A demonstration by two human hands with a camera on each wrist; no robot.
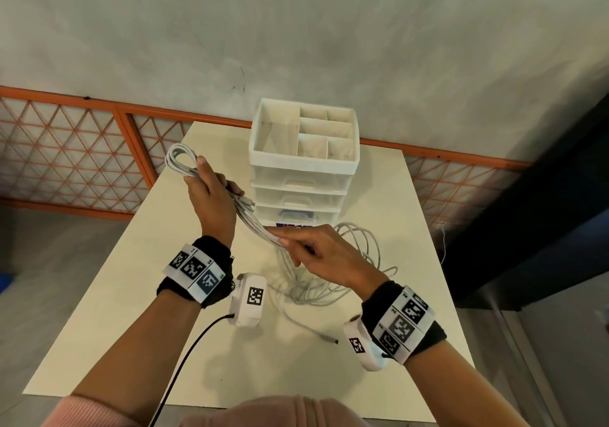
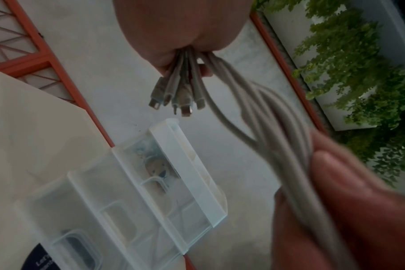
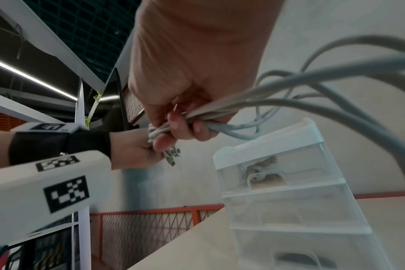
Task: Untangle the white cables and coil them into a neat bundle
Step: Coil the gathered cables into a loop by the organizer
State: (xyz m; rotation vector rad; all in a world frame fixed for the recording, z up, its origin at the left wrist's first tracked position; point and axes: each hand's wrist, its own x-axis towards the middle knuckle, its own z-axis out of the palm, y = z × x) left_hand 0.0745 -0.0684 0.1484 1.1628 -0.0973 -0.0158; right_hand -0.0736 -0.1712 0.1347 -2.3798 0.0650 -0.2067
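The left hand [image 1: 211,196] is raised above the table's [image 1: 115,311] left half, fingers curled round a gathered bunch of white cables [image 1: 184,163]; a loop of the bunch sticks out above the fist, and several plug ends [image 2: 180,98] hang out below it, close together. From there the strands run down to the right hand [image 1: 316,252], which pinches them between thumb and curled fingers just in front of the drawer unit [image 1: 303,169]. Below and behind the right hand the remaining cable lies in loose, overlapping loops [image 1: 329,281] on the table toward its right edge, one free plug [image 1: 331,340] trailing toward the near edge. The drawer unit stands at the table's far edge, its open top tray divided into compartments
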